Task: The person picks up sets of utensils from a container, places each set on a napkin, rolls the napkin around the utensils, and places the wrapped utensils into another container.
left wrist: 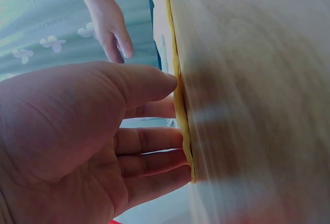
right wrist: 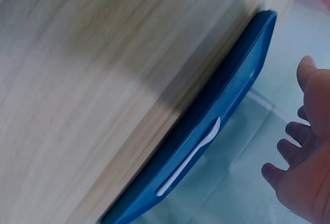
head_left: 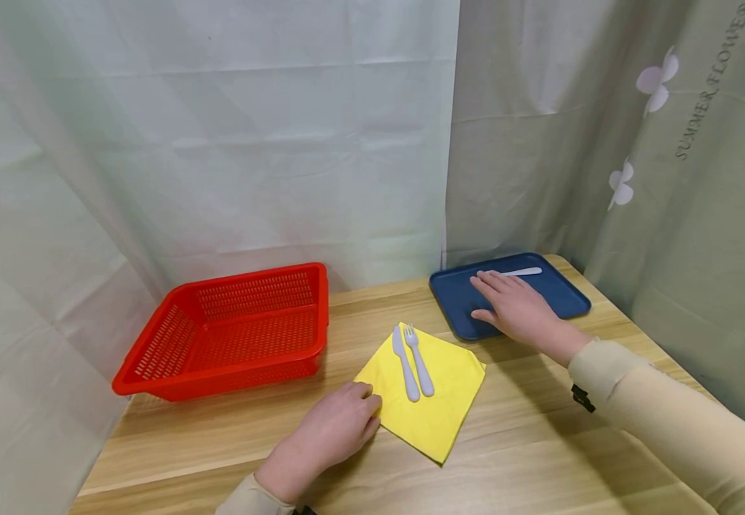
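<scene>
My left hand (head_left: 340, 423) rests at the left corner of a folded yellow napkin (head_left: 446, 422), fingertips touching its edge. In the left wrist view, the fingers and thumb of the left hand (left wrist: 103, 136) reach straight to the napkin's edge (left wrist: 180, 110). On the napkin lie a pale lilac knife (head_left: 405, 365) and a matching fork (head_left: 421, 365), side by side. My right hand (head_left: 517, 307) is over a blue tray (head_left: 562, 290), fingers spread and holding nothing. A slim white piece of cutlery (right wrist: 188, 162) lies in the tray, one end curved; in the head view the hand partly hides it.
A red plastic basket (head_left: 311, 350) with perforated walls stands at the left of the wooden table (head_left: 520, 436). Pale curtains (head_left: 321, 143) hang behind the table and along both sides. The tray lies near the table's back right corner.
</scene>
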Tool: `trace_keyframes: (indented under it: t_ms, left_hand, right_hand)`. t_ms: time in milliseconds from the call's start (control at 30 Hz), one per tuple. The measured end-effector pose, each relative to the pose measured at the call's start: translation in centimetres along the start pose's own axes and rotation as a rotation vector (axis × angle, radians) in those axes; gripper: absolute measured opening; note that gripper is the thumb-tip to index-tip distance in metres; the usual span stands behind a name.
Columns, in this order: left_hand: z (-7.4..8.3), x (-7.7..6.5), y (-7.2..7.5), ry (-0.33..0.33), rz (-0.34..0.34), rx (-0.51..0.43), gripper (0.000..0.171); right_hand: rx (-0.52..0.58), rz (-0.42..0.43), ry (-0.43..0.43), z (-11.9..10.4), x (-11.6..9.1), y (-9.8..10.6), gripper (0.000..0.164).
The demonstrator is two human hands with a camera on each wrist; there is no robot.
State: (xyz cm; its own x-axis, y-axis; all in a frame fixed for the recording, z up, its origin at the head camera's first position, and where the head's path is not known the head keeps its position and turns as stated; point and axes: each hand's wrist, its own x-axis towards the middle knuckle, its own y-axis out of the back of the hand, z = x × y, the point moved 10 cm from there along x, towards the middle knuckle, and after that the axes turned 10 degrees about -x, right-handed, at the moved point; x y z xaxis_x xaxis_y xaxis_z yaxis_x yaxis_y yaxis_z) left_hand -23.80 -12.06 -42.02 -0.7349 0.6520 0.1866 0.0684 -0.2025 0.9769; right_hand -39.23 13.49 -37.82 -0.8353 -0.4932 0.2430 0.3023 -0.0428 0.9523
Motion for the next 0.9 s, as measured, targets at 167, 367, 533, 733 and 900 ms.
trace_keyframes:
  t_ms: [167,367,533,733,900]
  left_hand:
    - [0.0,0.0,0.0,0.002,0.002,-0.004,0.014]
    - [-0.1,0.0,0.0,0.009,0.003,-0.002,0.014]
    - [0.0,-0.1,0.1,0.011,-0.002,-0.009,0.014]
    - [0.1,-0.1,0.1,0.011,0.001,-0.006,0.015]
    - [0.1,-0.1,0.1,0.007,0.004,0.000,0.015]
  right_hand:
    - [0.011,-0.031,-0.035,1.6,0.2,-0.6,0.073]
    - [-0.002,-0.070,-0.082,3.6,0.6,-1.4,0.074]
    - [-0.015,-0.089,-0.105,5.0,0.7,-1.9,0.075]
    - [-0.043,-0.120,-0.129,6.4,0.8,-2.6,0.075]
    - [-0.054,-0.145,-0.144,7.3,1.0,-3.2,0.075]
